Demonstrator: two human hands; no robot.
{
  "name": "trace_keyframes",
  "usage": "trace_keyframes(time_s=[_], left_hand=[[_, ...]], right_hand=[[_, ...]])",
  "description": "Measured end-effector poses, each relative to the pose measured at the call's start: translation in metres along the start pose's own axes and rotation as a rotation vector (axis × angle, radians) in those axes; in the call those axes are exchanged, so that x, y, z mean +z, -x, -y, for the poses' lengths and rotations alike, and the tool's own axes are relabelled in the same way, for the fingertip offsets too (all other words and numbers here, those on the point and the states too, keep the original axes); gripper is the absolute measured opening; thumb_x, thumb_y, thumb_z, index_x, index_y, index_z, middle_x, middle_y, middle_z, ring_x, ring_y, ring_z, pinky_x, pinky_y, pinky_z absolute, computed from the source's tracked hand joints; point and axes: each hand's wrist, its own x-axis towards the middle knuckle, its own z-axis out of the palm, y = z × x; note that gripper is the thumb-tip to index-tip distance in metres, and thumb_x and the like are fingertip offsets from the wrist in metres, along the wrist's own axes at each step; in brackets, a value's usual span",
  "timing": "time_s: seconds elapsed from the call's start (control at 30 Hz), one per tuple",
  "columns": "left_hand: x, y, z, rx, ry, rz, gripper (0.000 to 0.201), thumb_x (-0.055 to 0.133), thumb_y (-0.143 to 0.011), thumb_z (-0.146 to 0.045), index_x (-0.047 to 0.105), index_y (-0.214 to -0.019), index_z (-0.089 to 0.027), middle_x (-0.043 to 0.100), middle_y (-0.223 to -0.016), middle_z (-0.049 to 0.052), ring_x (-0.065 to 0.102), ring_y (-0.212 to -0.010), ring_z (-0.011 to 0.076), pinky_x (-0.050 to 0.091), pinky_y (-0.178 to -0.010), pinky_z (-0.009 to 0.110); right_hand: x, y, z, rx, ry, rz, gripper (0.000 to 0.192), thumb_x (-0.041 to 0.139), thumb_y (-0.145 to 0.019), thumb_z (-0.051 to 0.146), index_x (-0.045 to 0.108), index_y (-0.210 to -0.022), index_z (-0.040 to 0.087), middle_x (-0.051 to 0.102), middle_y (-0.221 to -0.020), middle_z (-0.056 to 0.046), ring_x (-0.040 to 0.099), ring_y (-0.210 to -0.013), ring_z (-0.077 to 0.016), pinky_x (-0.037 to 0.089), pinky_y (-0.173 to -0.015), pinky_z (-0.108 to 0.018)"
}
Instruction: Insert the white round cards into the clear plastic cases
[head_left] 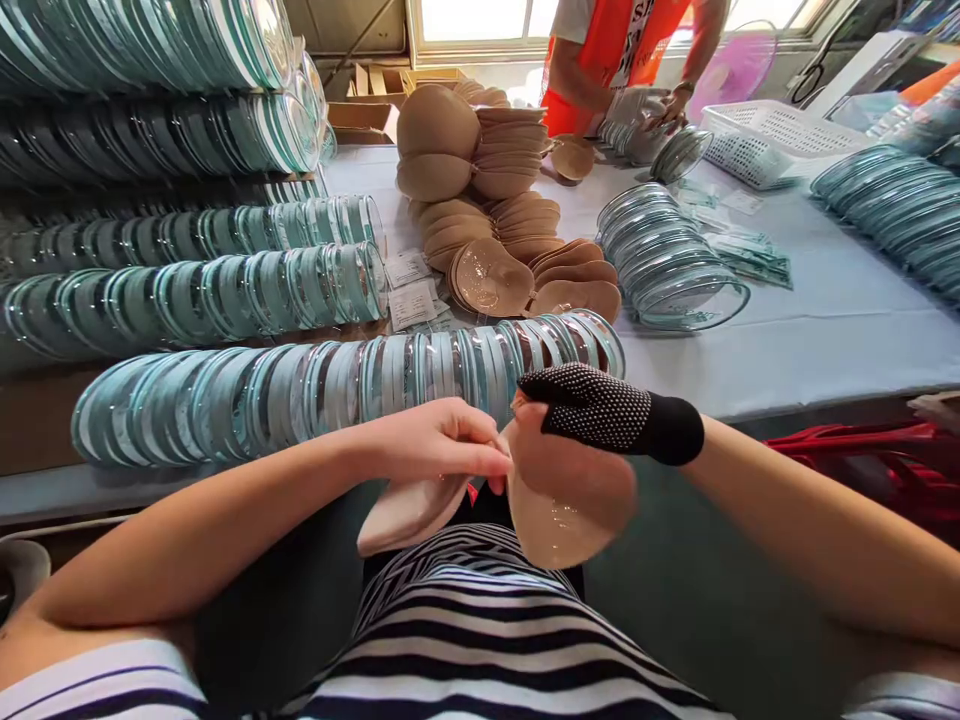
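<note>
Pinching together at the bench's near edge, the left hand (442, 440) grasps one beige silicone cup (409, 515) while the black-gloved right hand (577, 440) grasps the other beige cup (559, 525).

Teal-rimmed clear case rows (345, 385); white basket (780, 140); co-worker's orange vest (607, 60)

The co-worker (622, 60) is cut off above the chest, hands perhaps blurred.

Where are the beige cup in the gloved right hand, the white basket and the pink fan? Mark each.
beige cup (559, 530), head view, lower inner surface.
white basket (772, 140), head view, near wall.
pink fan (731, 70), head view, grille.
</note>
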Motion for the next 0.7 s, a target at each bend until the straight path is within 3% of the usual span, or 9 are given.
trace_keyframes(time_s=[0.1, 0.23, 0.37, 0.53, 0.7], left_hand=[[0.005, -0.002, -0.01, -0.011, -0.333, -0.058, 0.032, 0.053, -0.091, -0.035, 0.072, -0.076, -0.015, 0.069, -0.08, 0.004, 0.061, -0.078, 0.0149, 0.044, -0.078, 0.026], [-0.003, -0.002, -0.027, -0.014, -0.562, -0.05, 0.031, 0.054, -0.09, -0.036, 0.071, -0.074, -0.015, 0.065, -0.074, 0.003, 0.059, -0.074, 0.0141, 0.042, -0.073, 0.025], [-0.016, 0.0, -0.034, 0.048, -0.407, 0.073, 0.019, 0.059, -0.087, -0.028, 0.072, -0.084, -0.015, 0.064, -0.088, 0.003, 0.059, -0.085, 0.014, 0.044, -0.078, 0.023], [-0.019, 0.0, -0.035, 0.08, -0.302, -0.041, 0.015, 0.061, -0.085, -0.023, 0.073, -0.081, -0.014, 0.062, -0.084, 0.003, 0.058, -0.081, 0.0134, 0.045, -0.076, 0.023], [-0.023, 0.001, -0.05, 0.044, -0.209, 0.054, 0.016, 0.064, -0.083, -0.025, 0.073, -0.074, -0.014, 0.064, -0.077, 0.002, 0.057, -0.076, 0.0128, 0.045, -0.07, 0.022]], right_hand=[[0.007, 0.0, 0.001, 0.039, -0.172, 0.241, 0.04, 0.053, -0.09, 0.049, 0.069, -0.098, 0.012, 0.07, -0.091, -0.005, 0.061, -0.08, -0.0144, 0.051, -0.072, -0.027], [0.009, -0.001, 0.008, -0.021, -0.094, 0.199, 0.034, 0.056, -0.09, 0.043, 0.069, -0.083, 0.012, 0.067, -0.075, -0.001, 0.057, -0.068, -0.0108, 0.047, -0.064, -0.023], [-0.003, 0.0, 0.02, -0.102, -0.026, 0.103, 0.025, 0.059, -0.088, 0.036, 0.069, -0.081, 0.014, 0.068, -0.075, -0.002, 0.058, -0.068, -0.0119, 0.05, -0.065, -0.024], [-0.013, -0.002, 0.028, -0.036, -0.175, 0.166, 0.018, 0.059, -0.089, 0.029, 0.07, -0.092, 0.015, 0.073, -0.089, -0.003, 0.066, -0.08, -0.0125, 0.056, -0.077, -0.024], [-0.018, -0.003, 0.04, -0.092, -0.079, 0.131, 0.015, 0.065, -0.086, 0.03, 0.074, -0.088, 0.019, 0.073, -0.082, -0.001, 0.068, -0.078, -0.0125, 0.056, -0.081, -0.02]])
